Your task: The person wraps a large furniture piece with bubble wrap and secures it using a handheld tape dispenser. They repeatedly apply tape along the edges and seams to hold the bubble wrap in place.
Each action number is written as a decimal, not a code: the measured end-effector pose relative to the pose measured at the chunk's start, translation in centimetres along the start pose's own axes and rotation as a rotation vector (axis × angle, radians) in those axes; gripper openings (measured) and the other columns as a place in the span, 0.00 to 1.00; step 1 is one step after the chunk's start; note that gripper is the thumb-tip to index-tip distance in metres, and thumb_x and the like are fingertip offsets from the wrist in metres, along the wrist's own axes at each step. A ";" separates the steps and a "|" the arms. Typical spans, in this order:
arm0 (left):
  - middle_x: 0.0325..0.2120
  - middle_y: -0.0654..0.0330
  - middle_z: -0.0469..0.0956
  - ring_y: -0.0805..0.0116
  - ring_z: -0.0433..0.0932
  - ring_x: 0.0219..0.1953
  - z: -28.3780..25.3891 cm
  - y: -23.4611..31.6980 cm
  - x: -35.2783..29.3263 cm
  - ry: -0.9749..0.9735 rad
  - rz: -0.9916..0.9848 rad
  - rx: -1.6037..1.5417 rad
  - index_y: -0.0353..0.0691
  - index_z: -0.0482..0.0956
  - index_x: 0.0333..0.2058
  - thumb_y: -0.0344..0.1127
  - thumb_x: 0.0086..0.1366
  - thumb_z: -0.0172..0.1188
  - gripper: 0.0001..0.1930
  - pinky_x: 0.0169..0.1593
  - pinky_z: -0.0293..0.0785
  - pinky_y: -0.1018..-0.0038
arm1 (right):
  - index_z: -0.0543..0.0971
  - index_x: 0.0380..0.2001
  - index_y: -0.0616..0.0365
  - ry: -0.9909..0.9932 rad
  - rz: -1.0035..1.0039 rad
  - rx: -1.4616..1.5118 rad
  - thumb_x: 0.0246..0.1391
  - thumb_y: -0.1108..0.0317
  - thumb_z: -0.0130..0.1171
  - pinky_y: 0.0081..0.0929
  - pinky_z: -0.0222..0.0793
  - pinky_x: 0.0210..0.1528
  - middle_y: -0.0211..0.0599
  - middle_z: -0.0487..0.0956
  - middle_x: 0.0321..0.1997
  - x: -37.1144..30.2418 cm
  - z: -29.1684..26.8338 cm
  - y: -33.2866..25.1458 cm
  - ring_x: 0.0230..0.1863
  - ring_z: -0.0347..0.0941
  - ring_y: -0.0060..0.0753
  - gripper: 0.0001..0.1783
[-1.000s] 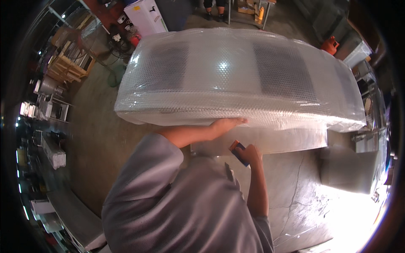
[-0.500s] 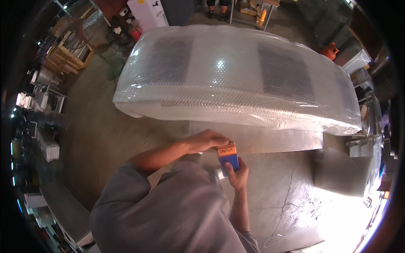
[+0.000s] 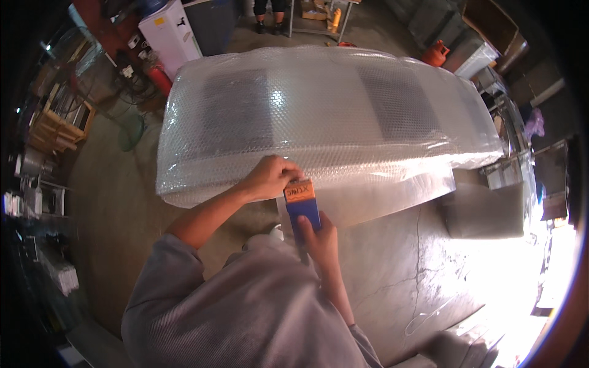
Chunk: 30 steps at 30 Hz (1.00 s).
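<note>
My right hand [image 3: 323, 238] is wrapped round a boxy blue-and-orange hand tool [image 3: 302, 205], which looks like a tape dispenser, its orange end pointing away from me. At that orange end my left hand [image 3: 269, 176] has its fingers curled and pinched; what they hold is too small to make out. Just beyond both hands lies a long, bulky bundle [image 3: 319, 104] covered in clear bubble wrap, with dark patches showing through. A loose translucent sheet [image 3: 374, 195] hangs from its near side, to the right of the tool.
A grey block-shaped thing [image 3: 485, 211] stands on the floor at the right. Past the bundle are a red fire extinguisher [image 3: 159, 78], a white cabinet [image 3: 170, 37], an orange gas cylinder [image 3: 435, 54] and a small table [image 3: 322, 18]. Another person's legs [image 3: 269, 13] show at the far side.
Both hands and the tool have come nearer to the bundle's near edge. My left arm reaches farther forward, and the whole view has shifted.
</note>
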<state>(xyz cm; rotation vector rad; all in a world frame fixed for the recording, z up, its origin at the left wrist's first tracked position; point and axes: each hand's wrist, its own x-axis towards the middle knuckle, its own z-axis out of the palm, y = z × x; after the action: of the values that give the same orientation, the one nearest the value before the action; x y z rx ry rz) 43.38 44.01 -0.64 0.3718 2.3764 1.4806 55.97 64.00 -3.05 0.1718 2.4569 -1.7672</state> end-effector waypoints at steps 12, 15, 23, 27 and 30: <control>0.66 0.52 0.74 0.51 0.74 0.66 -4.2 -5.9 7.3 0.432 0.422 0.697 0.50 0.89 0.49 0.42 0.72 0.62 0.12 0.69 0.62 0.50 | 0.81 0.35 0.72 0.083 0.092 -0.080 0.65 0.46 0.63 0.36 0.74 0.33 0.46 0.82 0.26 2.0 3.1 -4.2 0.28 0.80 0.31 0.31; 0.72 0.47 0.65 0.48 0.65 0.72 -4.0 -6.5 7.9 0.374 0.326 0.738 0.54 0.86 0.56 0.46 0.73 0.60 0.17 0.74 0.52 0.45 | 0.81 0.35 0.72 0.071 0.104 -0.049 0.66 0.45 0.62 0.36 0.74 0.33 0.46 0.82 0.26 1.9 3.1 -4.7 0.28 0.80 0.31 0.31; 0.75 0.35 0.52 0.35 0.49 0.78 -4.2 -6.1 8.4 0.336 0.156 0.886 0.60 0.73 0.69 0.55 0.74 0.55 0.27 0.76 0.45 0.39 | 0.82 0.37 0.71 0.087 0.102 -0.085 0.66 0.44 0.62 0.36 0.75 0.35 0.46 0.83 0.26 1.0 3.9 -1.1 0.30 0.81 0.33 0.31; 0.74 0.40 0.55 0.41 0.51 0.78 -4.8 -4.3 6.9 0.260 0.151 0.771 0.54 0.72 0.70 0.51 0.72 0.61 0.29 0.76 0.49 0.43 | 0.82 0.36 0.71 0.095 0.138 -0.036 0.64 0.42 0.63 0.36 0.76 0.34 0.48 0.83 0.25 -0.5 4.1 1.0 0.29 0.83 0.36 0.33; 0.75 0.47 0.57 0.48 0.53 0.78 -5.3 -2.5 4.6 0.113 0.252 0.651 0.52 0.69 0.71 0.47 0.69 0.65 0.33 0.77 0.52 0.49 | 0.82 0.38 0.71 0.069 0.168 0.016 0.65 0.41 0.62 0.35 0.76 0.35 0.47 0.83 0.26 -1.1 3.3 1.5 0.30 0.82 0.35 0.34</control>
<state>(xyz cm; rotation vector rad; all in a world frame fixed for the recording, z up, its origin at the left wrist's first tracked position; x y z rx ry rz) 36.93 40.41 -1.26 0.7740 2.9498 0.7795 57.35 61.29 -5.35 0.4345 2.3948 -1.7385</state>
